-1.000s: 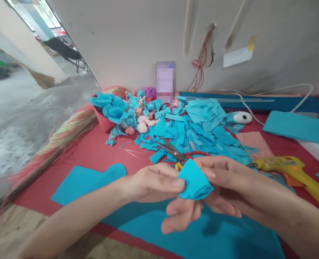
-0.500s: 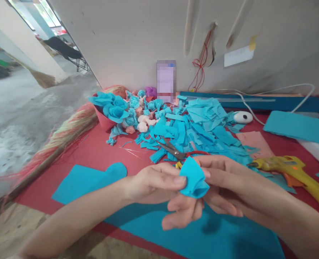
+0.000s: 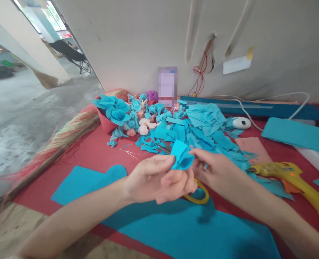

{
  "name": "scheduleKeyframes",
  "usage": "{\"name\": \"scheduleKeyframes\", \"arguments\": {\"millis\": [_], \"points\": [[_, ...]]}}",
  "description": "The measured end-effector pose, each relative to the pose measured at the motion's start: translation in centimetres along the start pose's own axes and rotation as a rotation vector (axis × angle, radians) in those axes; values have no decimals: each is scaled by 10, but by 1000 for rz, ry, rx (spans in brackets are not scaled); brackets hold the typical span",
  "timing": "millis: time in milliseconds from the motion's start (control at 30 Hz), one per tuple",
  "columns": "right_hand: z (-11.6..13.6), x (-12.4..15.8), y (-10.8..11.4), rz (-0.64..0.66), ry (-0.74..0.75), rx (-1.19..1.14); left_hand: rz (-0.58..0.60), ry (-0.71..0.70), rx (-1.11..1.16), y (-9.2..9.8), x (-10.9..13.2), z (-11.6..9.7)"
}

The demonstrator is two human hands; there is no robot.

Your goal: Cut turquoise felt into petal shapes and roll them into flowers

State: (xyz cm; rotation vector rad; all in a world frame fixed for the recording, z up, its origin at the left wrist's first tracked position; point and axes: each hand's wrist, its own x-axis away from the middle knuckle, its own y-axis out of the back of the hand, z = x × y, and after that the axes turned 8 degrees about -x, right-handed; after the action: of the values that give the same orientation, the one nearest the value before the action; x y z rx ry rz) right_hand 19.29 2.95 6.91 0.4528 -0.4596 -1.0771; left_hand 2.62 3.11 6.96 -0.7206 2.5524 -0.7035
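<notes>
A small folded piece of blue crepe paper is pinched between the thumb and fingers of my left hand. My right hand is close beside its right edge, fingers bent; whether the fingertips grip the paper is hard to tell. Beneath the hands, a yellow scissor handle shows, and grey blades partly stick out behind the blue piece. A large blue sheet lies under my hands on the red surface. Behind them spreads a heap of cut blue strips.
Blue and pink paper roses lie beside a red pot of blue flowers. A yellow glue gun and a white device are at the right. A phone leans on the wall; a broom lies at left.
Both hands have moved up and slightly left with the blue piece, which has turned. My right hand has drawn back a little from it, and the yellow scissor handle has come into view.
</notes>
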Motion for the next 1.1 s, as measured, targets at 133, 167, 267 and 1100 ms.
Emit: {"name": "scheduleKeyframes", "arguments": {"millis": [133,167,267,1100], "points": [[-22,-3,-24,-31,-31,461,-138,-21,35,-3,-1,-8],[-25,-3,-28,-40,-42,491,-159,-26,41,-2,-1,-9],[-27,-5,-31,-53,-70,613,-174,-52,68,2,-1,-11],[7,0,14,9,-73,-777,-304,-258,-256,47,3,-49]]}}
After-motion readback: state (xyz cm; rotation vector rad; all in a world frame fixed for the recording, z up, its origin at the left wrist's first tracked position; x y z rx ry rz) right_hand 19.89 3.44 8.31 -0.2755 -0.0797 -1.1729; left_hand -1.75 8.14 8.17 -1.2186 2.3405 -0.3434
